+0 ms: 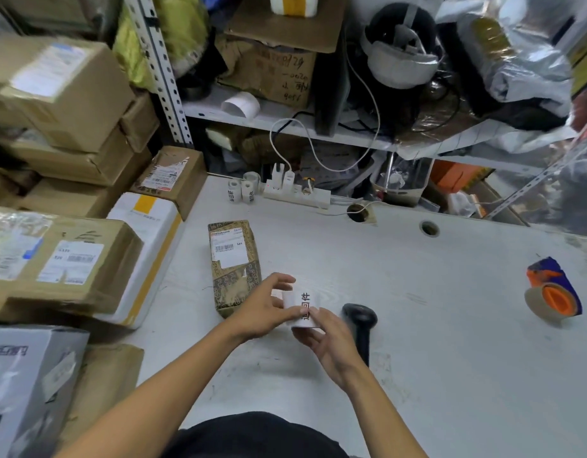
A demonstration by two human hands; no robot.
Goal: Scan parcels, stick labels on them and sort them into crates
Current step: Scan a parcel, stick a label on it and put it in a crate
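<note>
Parcel (234, 264), a long brown box with a white barcode label on top, lies on the white table (434, 342) towards its left edge, just beside the hands. Both hands hold a white label roll (300, 307) with black printing above the table: the left hand (264, 314) curls round its left side, and the right hand (325, 343) pinches its lower edge with thumb and fingers. A black scanner (359, 325) lies on the table just right of the right hand. Near the right edge rests a tape dispenser (553, 290), orange and blue. At the back edge stand three small label rolls (242, 190) next to a white power strip (297, 193) with plugs and a white cable. Two round holes pierce the table near the back edge. Stacked cardboard boxes (67, 180) crowd the left side, reaching onto the table's left edge. Behind the table, a metal shelf (285, 119) carries boxes, cables, grey bags and a loose paper roll.
</note>
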